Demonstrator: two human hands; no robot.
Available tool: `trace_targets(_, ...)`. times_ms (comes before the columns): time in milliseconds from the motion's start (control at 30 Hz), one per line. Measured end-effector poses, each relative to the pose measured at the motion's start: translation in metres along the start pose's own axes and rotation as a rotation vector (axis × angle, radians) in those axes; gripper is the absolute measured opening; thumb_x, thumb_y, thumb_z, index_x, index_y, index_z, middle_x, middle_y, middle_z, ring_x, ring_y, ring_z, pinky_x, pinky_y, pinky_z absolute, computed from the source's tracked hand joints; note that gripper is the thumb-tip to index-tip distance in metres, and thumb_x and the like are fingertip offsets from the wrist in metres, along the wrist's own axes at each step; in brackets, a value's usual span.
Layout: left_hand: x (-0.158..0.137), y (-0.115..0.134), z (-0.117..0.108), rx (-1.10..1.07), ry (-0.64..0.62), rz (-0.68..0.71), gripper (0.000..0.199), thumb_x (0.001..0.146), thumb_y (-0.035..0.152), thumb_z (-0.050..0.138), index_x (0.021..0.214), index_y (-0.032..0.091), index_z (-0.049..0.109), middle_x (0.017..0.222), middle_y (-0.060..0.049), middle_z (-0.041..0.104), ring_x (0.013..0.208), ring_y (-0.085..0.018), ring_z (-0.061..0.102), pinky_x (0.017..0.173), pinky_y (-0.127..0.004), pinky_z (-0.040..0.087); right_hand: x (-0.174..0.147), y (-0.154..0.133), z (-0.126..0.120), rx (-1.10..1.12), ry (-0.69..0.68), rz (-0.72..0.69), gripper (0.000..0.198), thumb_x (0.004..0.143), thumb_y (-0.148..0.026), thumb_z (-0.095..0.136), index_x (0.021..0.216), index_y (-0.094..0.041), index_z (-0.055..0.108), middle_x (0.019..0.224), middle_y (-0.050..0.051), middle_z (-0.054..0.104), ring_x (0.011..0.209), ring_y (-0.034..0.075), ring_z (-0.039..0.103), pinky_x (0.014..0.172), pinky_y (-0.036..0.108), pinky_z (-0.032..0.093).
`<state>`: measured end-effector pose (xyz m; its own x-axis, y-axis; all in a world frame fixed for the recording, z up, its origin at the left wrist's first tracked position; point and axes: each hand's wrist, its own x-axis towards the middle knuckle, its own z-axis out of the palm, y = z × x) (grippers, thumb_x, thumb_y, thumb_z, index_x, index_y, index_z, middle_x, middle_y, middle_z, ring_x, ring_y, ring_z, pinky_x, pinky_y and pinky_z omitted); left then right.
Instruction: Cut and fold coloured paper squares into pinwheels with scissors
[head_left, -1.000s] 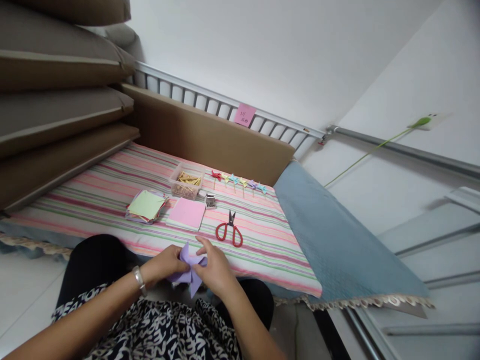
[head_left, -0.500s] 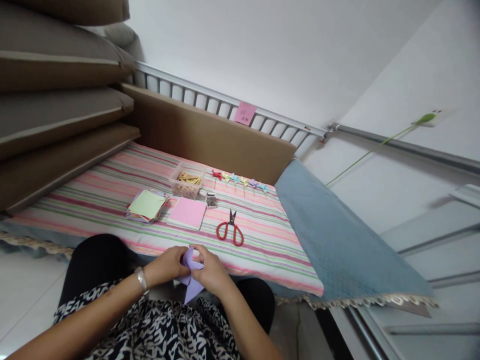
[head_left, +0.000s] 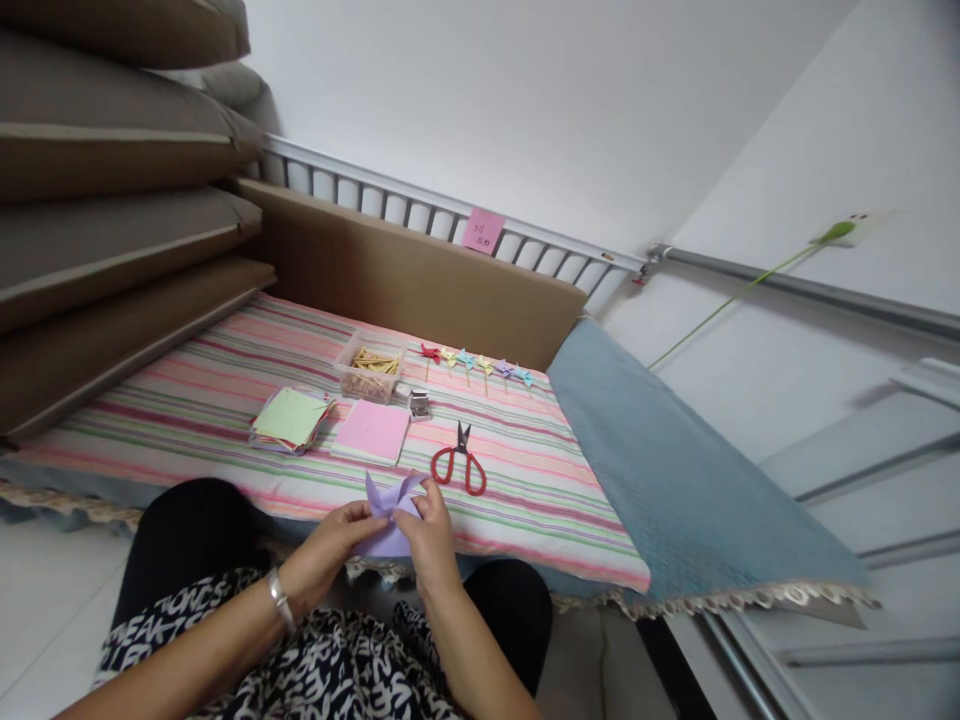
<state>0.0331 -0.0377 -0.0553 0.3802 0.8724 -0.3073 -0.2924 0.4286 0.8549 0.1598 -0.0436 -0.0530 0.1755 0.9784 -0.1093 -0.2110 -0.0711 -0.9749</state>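
A piece of purple paper (head_left: 386,543) with folded-in, pointed corners, like a paper pinwheel, is held above my lap at the near edge of the striped cloth. My left hand (head_left: 337,545) is closed on its left side, thumb on top. On the right side, my right hand (head_left: 427,525) grips it too, the thumb pressing near its middle and the fingers by a curled corner. The red-handled scissors (head_left: 461,462) lie open on the cloth, beyond my right hand. Just past the purple paper rests a stack of pink paper squares (head_left: 373,431).
A clear box (head_left: 371,368) holds small wooden sticks. Left of the pink stack sits a pile of mixed paper squares (head_left: 292,418). Several small paper pinwheels (head_left: 466,360) on sticks lie in a row before a brown board (head_left: 405,265). A small metallic item (head_left: 418,403) lies by the box.
Both hands have turned the purple paper and raised it slightly. Its point no longer hangs down; curled corners now stand up at the top. My right thumb has moved to the middle.
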Motion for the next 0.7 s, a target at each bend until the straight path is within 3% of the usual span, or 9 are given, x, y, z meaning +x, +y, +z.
trace_targets(167,0.004,-0.004,0.001,-0.123,0.023,-0.008,0.023,0.062,0.025,0.070,0.080,0.010,0.067,0.070,-0.008,0.070,0.065,-0.018,0.061,0.068,-0.028,0.045,-0.002,0.003,0.003,0.056,-0.014,0.060,0.045,0.057,-0.015,0.059,0.100,-0.021,0.045,0.067,-0.005,0.057,0.051,0.011,0.054,0.048,0.020,0.039)
trace_targets(367,0.005,-0.005,-0.002,-0.091,0.147,-0.013,0.021,0.058,0.024,0.071,0.073,0.011,0.067,0.063,-0.005,0.069,0.055,-0.015,0.059,0.058,-0.025,0.044,-0.004,0.003,0.005,0.109,-0.101,0.078,0.040,0.059,-0.015,0.059,0.098,-0.021,0.048,0.069,-0.003,0.060,0.051,0.012,0.055,0.051,0.022,0.041)
trace_targets(533,0.007,-0.001,-0.010,-0.061,0.214,-0.010,0.019,0.056,0.023,0.069,0.070,0.012,0.064,0.058,-0.003,0.067,0.052,-0.016,0.058,0.055,-0.025,0.043,-0.005,0.012,-0.001,-0.029,-0.114,0.055,0.048,0.065,-0.019,0.060,0.111,-0.019,0.045,0.063,-0.005,0.055,0.052,0.011,0.051,0.051,0.021,0.037)
trace_targets(700,0.008,0.006,-0.016,-0.070,0.217,-0.023,0.015,0.057,0.021,0.065,0.069,0.013,0.062,0.054,-0.002,0.065,0.051,-0.016,0.058,0.054,-0.026,0.043,-0.011,0.017,-0.008,-0.167,-0.180,-0.068,0.053,0.069,-0.014,0.055,0.121,-0.019,0.042,0.067,-0.004,0.055,0.057,0.010,0.050,0.055,0.021,0.038)
